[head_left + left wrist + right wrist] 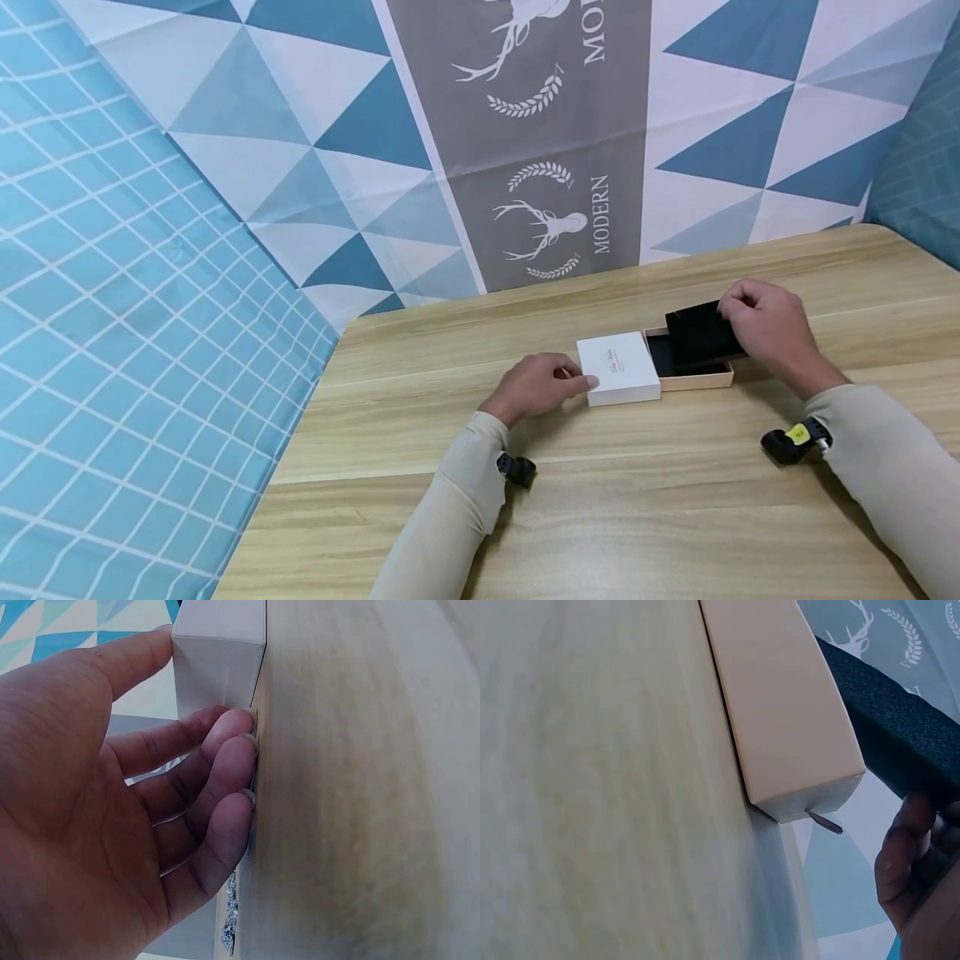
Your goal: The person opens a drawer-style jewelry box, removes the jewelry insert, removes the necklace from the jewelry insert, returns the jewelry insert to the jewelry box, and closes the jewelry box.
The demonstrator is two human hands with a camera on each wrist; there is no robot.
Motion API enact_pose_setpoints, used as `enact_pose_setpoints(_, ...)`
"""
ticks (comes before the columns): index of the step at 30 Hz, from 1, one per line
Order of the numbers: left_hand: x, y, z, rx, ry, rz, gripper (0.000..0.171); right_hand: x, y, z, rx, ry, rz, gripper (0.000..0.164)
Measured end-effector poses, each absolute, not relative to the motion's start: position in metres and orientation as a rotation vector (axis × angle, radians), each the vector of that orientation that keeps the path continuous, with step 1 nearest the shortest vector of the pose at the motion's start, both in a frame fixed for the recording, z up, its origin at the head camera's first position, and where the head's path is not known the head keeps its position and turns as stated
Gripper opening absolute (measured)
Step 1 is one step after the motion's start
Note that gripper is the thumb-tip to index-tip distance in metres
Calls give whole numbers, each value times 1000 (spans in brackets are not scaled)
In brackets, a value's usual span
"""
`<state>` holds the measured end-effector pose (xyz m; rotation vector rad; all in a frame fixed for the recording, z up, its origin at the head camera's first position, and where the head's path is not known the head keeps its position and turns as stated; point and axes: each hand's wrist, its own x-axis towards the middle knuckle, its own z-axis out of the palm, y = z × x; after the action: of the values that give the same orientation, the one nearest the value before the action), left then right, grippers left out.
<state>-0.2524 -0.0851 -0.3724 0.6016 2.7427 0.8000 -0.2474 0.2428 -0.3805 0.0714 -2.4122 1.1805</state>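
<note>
A white box sleeve (pixel 619 367) with small printed lettering lies on the wooden table. My left hand (pixel 537 385) is at its left end, thumb on the top edge and curled fingers at the end face (pixel 221 675). From the sleeve's right side sticks out a peach drawer tray (pixel 697 382) with a dark inside and a small ribbon tab (pixel 824 820) on its end. My right hand (pixel 768 321) pinches a black foam insert (pixel 701 333) by its right edge. The insert is tilted up over the tray, its lower edge overlapping the tray in the head view.
Light wood tabletop (pixel 615 517) spreads around the box. Behind it hangs a patterned cloth (pixel 555 142) with deer prints and triangles, and a blue grid cloth (pixel 135 317) covers the left side. A small black camera (pixel 795 440) sits on my right wrist.
</note>
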Motion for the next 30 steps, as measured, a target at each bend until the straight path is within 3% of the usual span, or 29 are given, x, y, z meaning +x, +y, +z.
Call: enact_pose_setpoints(30, -252, -84, -372, 592, 2737, 816, 36, -247, 237, -383, 143, -2535, 1165, 22)
